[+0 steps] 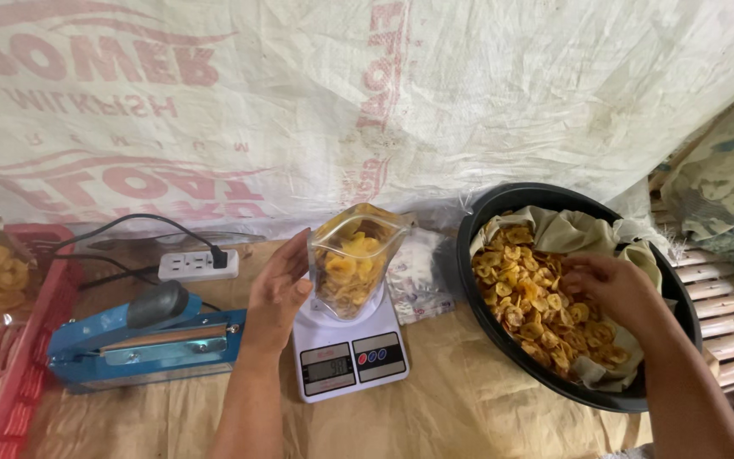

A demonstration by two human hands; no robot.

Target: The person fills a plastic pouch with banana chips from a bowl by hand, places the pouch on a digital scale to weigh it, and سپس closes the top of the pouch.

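Head view: the left hand (278, 289) has its fingers (297, 255) spread flat against the side of a clear bag (352, 259), thumb toward the front, steadying it rather than pinching it. The bag is open at the top, part full of yellow chips, and stands upright on a white scale (350, 353) just below the fingertips. The right hand (609, 285) is curled palm down, its fingers (573, 270) bunched together among the chips (524, 302) in a black bowl (486, 212); what they grip cannot be told. A cloth (571, 229) lines the bowl under the chips. Left of the left wrist lies a blue sealer (142, 340), beyond it a white power strip (197, 265), and farther left a red crate (2, 374).
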